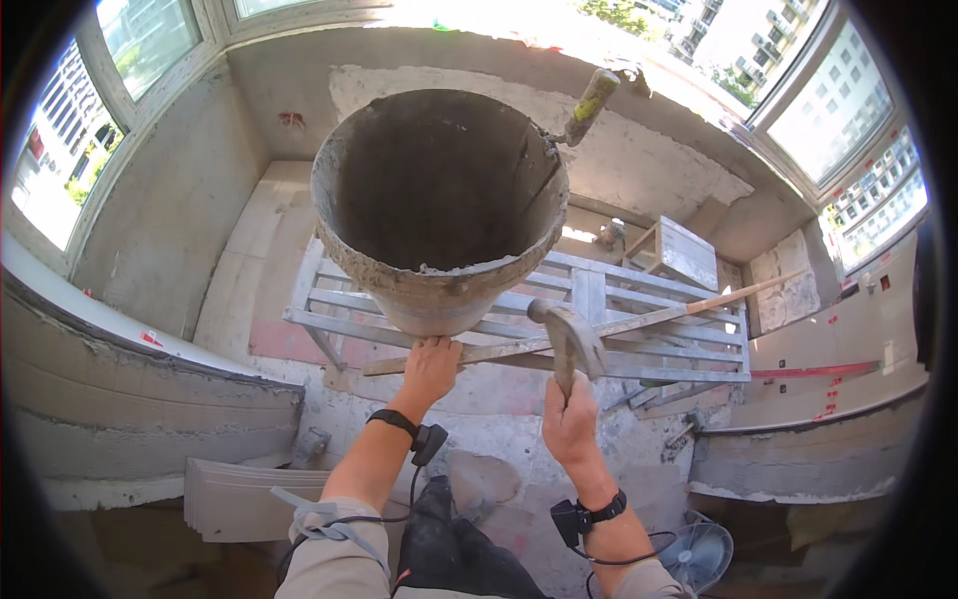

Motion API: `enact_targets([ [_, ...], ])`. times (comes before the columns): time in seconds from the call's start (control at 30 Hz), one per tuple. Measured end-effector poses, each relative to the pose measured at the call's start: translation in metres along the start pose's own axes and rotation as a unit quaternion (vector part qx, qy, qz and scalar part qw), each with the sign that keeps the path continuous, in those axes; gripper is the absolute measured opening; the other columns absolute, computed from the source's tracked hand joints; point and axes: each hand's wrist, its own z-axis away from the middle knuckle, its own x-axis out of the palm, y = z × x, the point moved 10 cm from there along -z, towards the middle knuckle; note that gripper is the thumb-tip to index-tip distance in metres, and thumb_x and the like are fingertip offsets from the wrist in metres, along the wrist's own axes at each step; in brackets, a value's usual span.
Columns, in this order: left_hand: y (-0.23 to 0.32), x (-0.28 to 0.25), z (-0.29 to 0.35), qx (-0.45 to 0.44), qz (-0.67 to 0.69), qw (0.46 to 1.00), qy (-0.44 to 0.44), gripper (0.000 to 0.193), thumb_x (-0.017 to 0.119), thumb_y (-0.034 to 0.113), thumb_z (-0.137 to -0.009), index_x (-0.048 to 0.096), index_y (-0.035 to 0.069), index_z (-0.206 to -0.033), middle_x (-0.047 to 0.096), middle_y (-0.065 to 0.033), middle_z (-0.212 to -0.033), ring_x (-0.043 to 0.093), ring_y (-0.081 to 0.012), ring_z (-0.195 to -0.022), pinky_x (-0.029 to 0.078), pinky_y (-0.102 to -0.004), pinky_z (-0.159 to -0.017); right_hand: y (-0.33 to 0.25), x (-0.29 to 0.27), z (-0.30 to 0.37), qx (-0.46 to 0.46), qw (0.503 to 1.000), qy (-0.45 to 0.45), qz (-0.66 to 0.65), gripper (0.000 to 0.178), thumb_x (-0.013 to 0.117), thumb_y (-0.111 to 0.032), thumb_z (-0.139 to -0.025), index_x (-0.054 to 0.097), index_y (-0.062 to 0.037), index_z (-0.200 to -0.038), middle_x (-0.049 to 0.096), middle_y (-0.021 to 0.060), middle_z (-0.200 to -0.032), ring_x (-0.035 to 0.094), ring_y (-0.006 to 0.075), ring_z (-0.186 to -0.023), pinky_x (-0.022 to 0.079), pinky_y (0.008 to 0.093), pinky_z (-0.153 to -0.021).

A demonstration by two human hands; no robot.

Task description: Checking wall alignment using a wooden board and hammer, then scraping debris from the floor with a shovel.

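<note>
Bare grey walls below framed windows, with odds and ends around the floor.
Beyond the far edge of the slatted metal bench, toward its right corner, is a pale-sided box (what it stands on is hard to make out). A stack of thin, pale sheets leans at the floor's near left edge, and what looks like a fan sits by the near right corner. A red strip runs along the right side.
</note>
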Motion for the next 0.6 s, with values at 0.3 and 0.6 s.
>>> enact_targets([
  [0.3,0.008,0.004,-0.001,0.011,0.007,1.0,-0.015,0.026,0.071,0.026,-0.079,0.061,0.007,-0.095,0.062,-0.0129,-0.105,0.056,-0.0312,-0.106,0.043,-0.0463,-0.083,0.062,0.047,0.007,0.061,0.985,-0.109,0.116,0.023,0.053,-0.02,-0.095,0.048,0.0023,-0.09,0.061,0.0319,-0.074,0.059,0.0535,-0.076,0.046,0.0585,-0.068],
  [0.6,0.01,0.005,-0.014,0.006,0.0,1.0,-0.013,0.024,0.069,0.025,-0.081,0.061,0.007,-0.095,0.062,-0.0132,-0.105,0.056,-0.0312,-0.106,0.043,-0.0464,-0.083,0.09,0.065,0.013,0.075,0.975,-0.135,0.159,0.024,0.056,-0.017,-0.093,0.052,0.0045,-0.102,0.06,0.0331,-0.08,0.058,0.0536,-0.078,0.046,0.0577,-0.068],
])
